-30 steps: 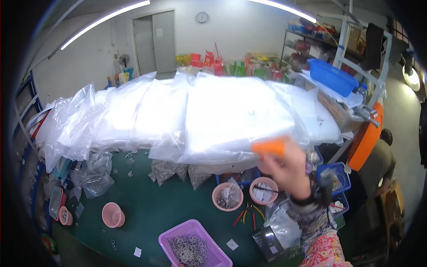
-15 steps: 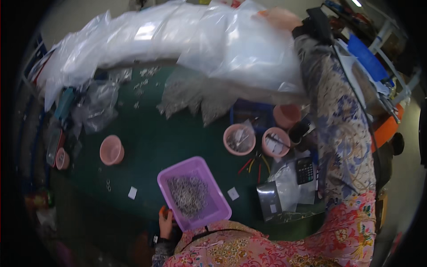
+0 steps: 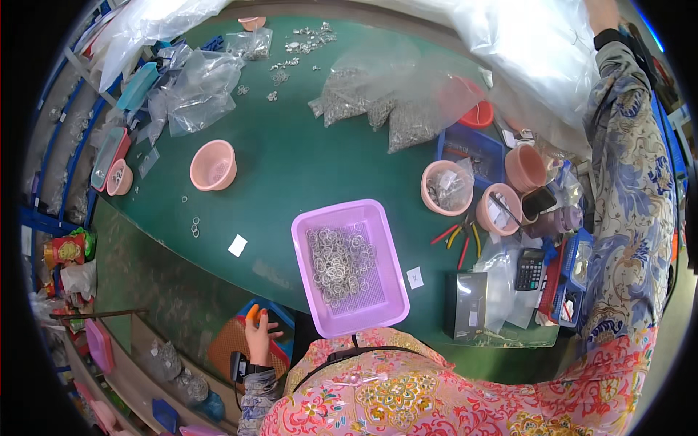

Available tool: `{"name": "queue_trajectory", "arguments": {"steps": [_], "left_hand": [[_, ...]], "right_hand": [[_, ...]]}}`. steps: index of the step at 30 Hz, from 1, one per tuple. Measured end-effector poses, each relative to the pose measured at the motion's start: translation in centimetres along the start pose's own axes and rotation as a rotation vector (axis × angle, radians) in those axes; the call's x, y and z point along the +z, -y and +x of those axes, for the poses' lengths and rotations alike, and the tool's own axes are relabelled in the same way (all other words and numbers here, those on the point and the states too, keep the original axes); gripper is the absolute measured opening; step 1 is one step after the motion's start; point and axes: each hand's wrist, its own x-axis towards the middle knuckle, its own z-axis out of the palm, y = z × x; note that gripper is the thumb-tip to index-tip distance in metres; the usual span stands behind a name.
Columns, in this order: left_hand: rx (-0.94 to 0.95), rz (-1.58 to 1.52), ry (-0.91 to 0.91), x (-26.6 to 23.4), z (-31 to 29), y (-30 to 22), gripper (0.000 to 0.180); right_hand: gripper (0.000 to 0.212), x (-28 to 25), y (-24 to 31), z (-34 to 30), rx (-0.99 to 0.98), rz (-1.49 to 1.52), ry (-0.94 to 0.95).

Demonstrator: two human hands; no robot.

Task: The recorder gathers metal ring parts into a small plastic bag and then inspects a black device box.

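Left hand [image 3: 262, 336] farther from basket [image 3: 390, 291], marked card [image 3: 414, 277]

Ahead of the left hand [image 3: 259, 338], and nearer than the right hand [image 3: 602, 14], a broad dark-green table [image 3: 298, 156], scuffed along the near edge. Left of the left hand, worn grey-green floor [image 3: 145, 269], with blue-framed shelving [image 3: 51, 224] farther out and a low beige ledge [image 3: 138, 356] beside. Bright, fairly even light over the tabletop.
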Motion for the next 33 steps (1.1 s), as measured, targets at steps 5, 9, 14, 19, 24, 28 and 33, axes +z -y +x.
{"name": "queue_trajectory", "arguments": {"steps": [5, 9, 14, 19, 24, 28, 33], "left_hand": [[0.184, -0.044, -0.028, -0.2, 2.0, -4.9, 0.040], [0.382, -0.042, 0.146, 3.5, 1.5, -12.0, 0.033], [0.335, -0.158, 0.729, 8.0, -1.3, -21.2, 0.032], [0.412, 0.018, 1.248, 13.5, -4.1, -25.7, 0.034], [1.219, 0.033, 1.087, 13.7, -8.2, -24.0, 0.031], [1.442, 0.067, 1.221, 13.0, -12.1, -23.1, 0.033], [1.051, 0.303, 1.432, 17.8, -16.9, -18.7, 0.054]], "right_hand": [[0.035, -6.7, 0.4, -3.2, 0.039, 0.391, -0.366], [0.034, -14.0, 1.7, -13.3, 0.078, 0.948, -0.637], [0.040, -10.0, 9.1, -34.8, 0.381, 1.294, -0.390], [0.036, -5.6, 19.0, -45.4, 0.834, 1.691, -0.049], [0.032, -5.0, 23.6, -51.0, 1.151, 1.686, -0.429], [0.031, -4.5, 24.6, -53.3, 1.165, 1.579, -0.672], [0.033, -10.7, 23.8, -56.4, 1.083, 1.470, -0.615]]}}
